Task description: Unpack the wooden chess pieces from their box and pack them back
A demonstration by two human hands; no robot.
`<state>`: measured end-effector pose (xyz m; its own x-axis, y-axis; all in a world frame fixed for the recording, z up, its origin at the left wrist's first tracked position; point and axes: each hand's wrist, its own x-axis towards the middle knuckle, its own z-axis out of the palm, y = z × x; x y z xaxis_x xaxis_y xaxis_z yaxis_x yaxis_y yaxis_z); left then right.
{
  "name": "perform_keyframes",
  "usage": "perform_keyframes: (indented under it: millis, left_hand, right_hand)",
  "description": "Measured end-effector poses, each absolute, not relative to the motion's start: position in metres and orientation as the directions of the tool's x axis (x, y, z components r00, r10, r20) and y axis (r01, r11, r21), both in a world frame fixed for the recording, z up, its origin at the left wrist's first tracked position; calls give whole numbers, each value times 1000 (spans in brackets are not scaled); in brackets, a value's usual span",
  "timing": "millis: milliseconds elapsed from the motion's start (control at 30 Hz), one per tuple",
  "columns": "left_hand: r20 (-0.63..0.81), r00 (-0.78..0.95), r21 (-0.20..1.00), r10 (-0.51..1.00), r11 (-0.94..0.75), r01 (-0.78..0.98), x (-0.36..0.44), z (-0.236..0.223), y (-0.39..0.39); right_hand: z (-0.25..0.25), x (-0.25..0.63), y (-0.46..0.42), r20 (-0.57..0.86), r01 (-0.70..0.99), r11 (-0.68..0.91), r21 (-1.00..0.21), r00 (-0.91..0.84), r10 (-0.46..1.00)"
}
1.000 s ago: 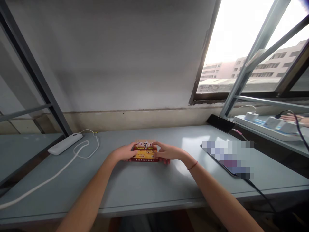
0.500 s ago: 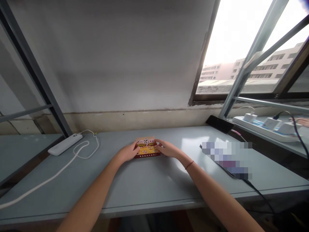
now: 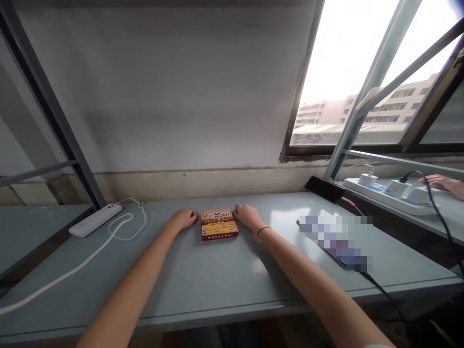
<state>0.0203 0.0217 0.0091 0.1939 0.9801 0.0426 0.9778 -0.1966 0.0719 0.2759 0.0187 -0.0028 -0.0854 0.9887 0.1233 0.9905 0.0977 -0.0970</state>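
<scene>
Two hands, the left hand (image 3: 184, 218) and right hand (image 3: 246, 213), rest with fingers curled inward, gripping nothing visible, flanking the chess box (image 3: 219, 228), which lies flat on the bench (image 3: 217, 285), apparently oriented so its lettering reads upright to the person.

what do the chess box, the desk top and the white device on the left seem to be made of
The chess box looks like printed cardboard, from its crisp edges and colour print; its finish is hard to judge. The desk top is smooth and semi-glossy, with bright reflections, perhaps laminate or painted board. The white device seems satin plastic, from its even, rounded body.
</scene>
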Motion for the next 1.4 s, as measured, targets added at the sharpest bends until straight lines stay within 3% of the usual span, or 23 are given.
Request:
perform_keyframes:
  millis: [133, 600, 1400]
  left_hand:
    - [91, 183, 57, 979, -189, 980, 19, 5, 24]
    - [138, 228, 84, 964, -241, 967, 14, 3, 8]
    - [125, 241, 65, 962, -250, 966, 18, 5, 7]
  right_hand:
    - [-8, 275, 27, 163, 993, 31, -113, -12, 986]
    - [-11, 288, 20, 158, 971, 124, -203, -93, 983]
    - [-4, 289, 16, 117, 971, 148, -185, -128, 985]
